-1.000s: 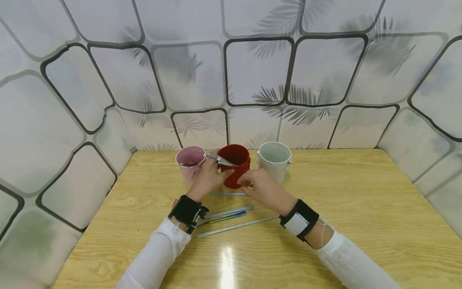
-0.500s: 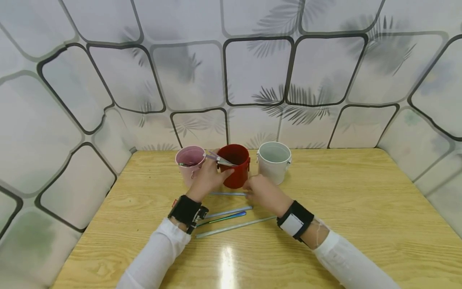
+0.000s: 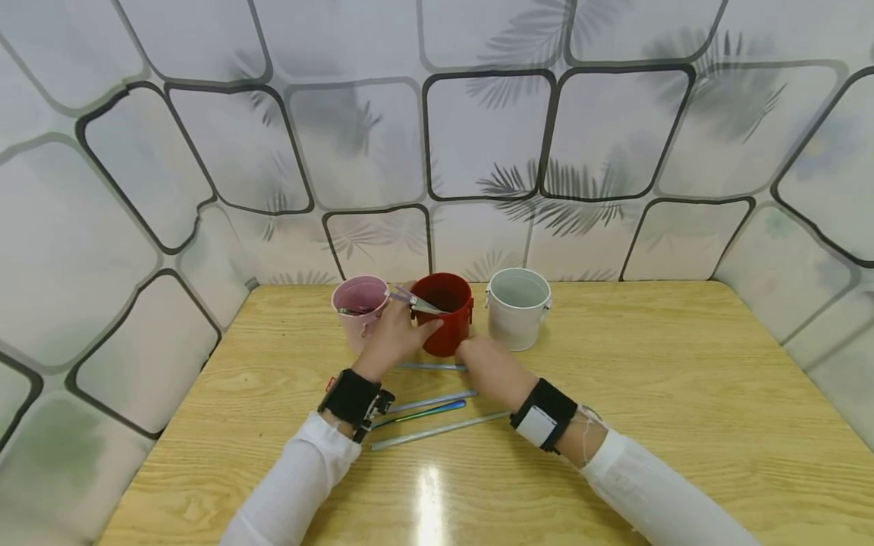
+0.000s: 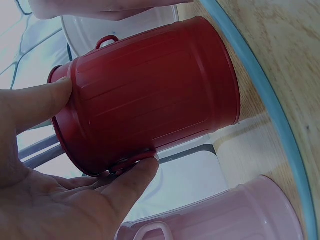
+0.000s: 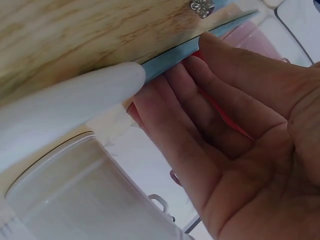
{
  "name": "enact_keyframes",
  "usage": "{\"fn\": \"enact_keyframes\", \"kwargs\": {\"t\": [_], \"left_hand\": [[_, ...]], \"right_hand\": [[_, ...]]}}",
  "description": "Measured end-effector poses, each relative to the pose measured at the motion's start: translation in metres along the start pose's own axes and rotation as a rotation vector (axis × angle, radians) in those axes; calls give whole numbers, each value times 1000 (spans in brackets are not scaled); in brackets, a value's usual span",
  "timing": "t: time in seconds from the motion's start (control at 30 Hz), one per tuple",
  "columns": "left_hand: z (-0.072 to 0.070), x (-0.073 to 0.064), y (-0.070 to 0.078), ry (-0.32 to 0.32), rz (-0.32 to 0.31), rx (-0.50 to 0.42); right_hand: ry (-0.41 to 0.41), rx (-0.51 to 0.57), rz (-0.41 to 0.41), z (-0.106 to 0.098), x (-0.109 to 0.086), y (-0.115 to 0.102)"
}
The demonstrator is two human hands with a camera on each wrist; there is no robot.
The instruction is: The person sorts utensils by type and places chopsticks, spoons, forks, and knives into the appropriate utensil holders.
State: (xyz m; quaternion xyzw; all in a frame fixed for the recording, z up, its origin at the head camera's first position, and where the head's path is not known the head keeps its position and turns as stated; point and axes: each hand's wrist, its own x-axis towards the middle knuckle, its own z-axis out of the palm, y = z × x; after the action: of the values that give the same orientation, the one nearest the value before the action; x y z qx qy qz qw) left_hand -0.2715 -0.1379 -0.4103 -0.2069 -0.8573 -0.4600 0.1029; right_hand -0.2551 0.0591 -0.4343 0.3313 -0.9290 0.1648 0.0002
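My left hand (image 3: 394,334) grips the red bucket (image 3: 447,334), its thumb on the front by the rim and its fingers at the side handle, as the left wrist view shows. Silvery, narrow-handled pieces (image 3: 426,305) lean out over the bucket's rim. My right hand (image 3: 493,368) is low in front of the same bucket. In the right wrist view its thumb and fingertips pinch the edge of a thin light-blue stick (image 5: 172,59) along the table top. That stick (image 3: 432,367) is partly hidden by the hand in the head view.
The pink bucket (image 3: 355,334), with shiny pieces inside, stands left of the red one. A white bucket (image 3: 519,322) stands right. Nearer me lie a bluish stick (image 3: 437,399), an iridescent blue-green piece (image 3: 430,411) and a longer pale stick (image 3: 437,431) on the wooden table (image 3: 614,364).
My right hand has lowered from beside the red bucket and shifted slightly left, down to the light-blue stick. The left hand and the buckets have stayed in place.
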Motion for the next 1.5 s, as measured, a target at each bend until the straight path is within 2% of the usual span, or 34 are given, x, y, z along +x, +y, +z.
{"fn": "enact_keyframes", "kwargs": {"t": [0.3,0.57,0.8,0.97,1.1,1.23,1.37,1.5], "left_hand": [[0,-1,3,12,29,17],[0,0,1,21,38,4],[1,0,1,14,27,16],[1,1,3,9,16,15],[0,1,4,4,20,4],[0,1,4,4,16,1],[0,0,4,2,-15,5],[0,1,4,-4,-41,6]], "right_hand": [[-34,-61,4,0,3,-3],[-18,-122,-55,-1,4,-6],[-21,-163,-72,-1,4,-8],[-28,-235,-33,-11,1,-11],[-20,-292,-13,-23,-8,-10],[44,-287,-32,-33,-26,-5],[90,-280,-23,-41,-43,1],[78,-316,-1,-54,-60,5]]}}
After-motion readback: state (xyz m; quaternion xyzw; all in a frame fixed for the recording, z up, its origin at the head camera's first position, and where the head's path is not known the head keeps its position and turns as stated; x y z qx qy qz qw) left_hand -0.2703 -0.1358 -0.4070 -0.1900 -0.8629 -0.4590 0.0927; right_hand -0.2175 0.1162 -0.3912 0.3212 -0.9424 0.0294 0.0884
